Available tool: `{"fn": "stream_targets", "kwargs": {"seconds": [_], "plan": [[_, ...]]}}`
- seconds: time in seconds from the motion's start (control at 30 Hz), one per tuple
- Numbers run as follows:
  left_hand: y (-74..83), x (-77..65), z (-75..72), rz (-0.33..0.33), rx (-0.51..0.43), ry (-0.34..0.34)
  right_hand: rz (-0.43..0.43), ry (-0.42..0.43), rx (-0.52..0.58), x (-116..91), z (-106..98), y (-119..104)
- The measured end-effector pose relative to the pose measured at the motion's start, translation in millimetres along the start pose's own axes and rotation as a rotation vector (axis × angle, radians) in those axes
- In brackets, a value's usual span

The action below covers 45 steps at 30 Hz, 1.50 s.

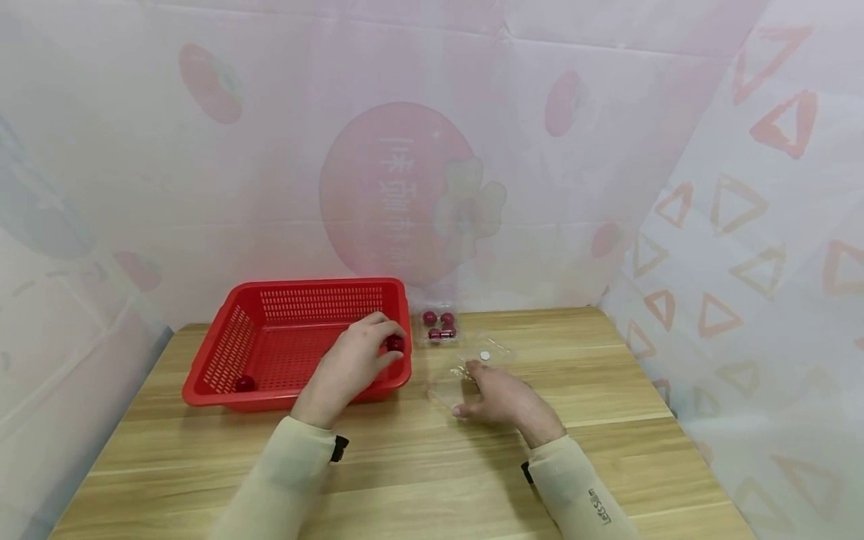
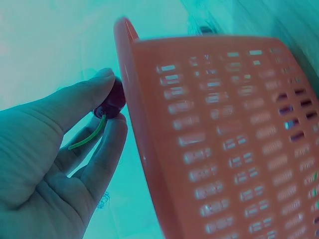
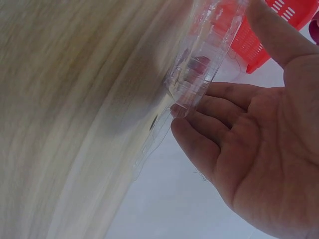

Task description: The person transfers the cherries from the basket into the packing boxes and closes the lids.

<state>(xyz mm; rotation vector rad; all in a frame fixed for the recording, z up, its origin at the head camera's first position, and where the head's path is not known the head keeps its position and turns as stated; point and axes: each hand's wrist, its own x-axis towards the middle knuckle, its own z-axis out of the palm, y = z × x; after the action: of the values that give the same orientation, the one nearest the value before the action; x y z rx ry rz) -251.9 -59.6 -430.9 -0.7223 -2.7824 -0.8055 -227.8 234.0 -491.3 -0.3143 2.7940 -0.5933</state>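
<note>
a: start at the left, what's there?
b: the basket [image 1: 317, 283], red and slotted, on the wooden tabletop [image 1: 607, 375]. inside it, by its front left corner, sits a lone cherry [image 1: 245, 384].
a: and next along?
b: the left hand [image 1: 354, 360], reaching over the basket to its right rim.
a: are those fingers holding anything?
b: yes, thumb and fingers pinch a dark red fruit, the held cherry [image 1: 394, 343], right by the basket's right rim. the left wrist view shows its green stem [image 2: 94, 135] pointing back toward the palm. whether the fruit touches the rim, i can't tell.
a: what's past that?
b: just right of the basket, toward its back corner, the far box [image 1: 439, 325], see-through, with four cherries [image 1: 430, 318] showing.
a: anything closer to the front?
b: the near box [image 1: 445, 390], also see-through, right of the basket's front half. it looks opened out, with a white dot [image 1: 484, 355] on the part farther from the basket.
a: and the right hand [image 1: 499, 399]?
b: on the near box's side away from the basket, lightly bent fingers and thumb gripping its edge.
</note>
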Motion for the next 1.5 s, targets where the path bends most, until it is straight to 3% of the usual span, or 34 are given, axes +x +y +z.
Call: {"fn": "stream_targets", "kwargs": {"seconds": [0.53,0.87,1.03,1.27,1.5], "plan": [[25.6,9.1,31.3,0.025,-0.040,0.048,-0.002,0.008,-0.006,-0.3,-0.6,-1.9],[36.2,16.6,52.5,0.038,-0.052,0.012,-0.002,0.002,-0.011,0.3,-0.7,-2.4],[39.1,19.4,64.1,0.033,-0.033,-0.019,-0.011,-0.001,-0.010,1.1,-0.6,-0.6],[41.8,22.7,79.8,0.079,-0.022,-0.017,-0.028,0.006,-0.008,2.4,0.3,1.8],[40.6,21.8,82.3,0.038,0.004,0.004,-0.024,0.002,-0.006,2.4,1.8,2.7]]}}
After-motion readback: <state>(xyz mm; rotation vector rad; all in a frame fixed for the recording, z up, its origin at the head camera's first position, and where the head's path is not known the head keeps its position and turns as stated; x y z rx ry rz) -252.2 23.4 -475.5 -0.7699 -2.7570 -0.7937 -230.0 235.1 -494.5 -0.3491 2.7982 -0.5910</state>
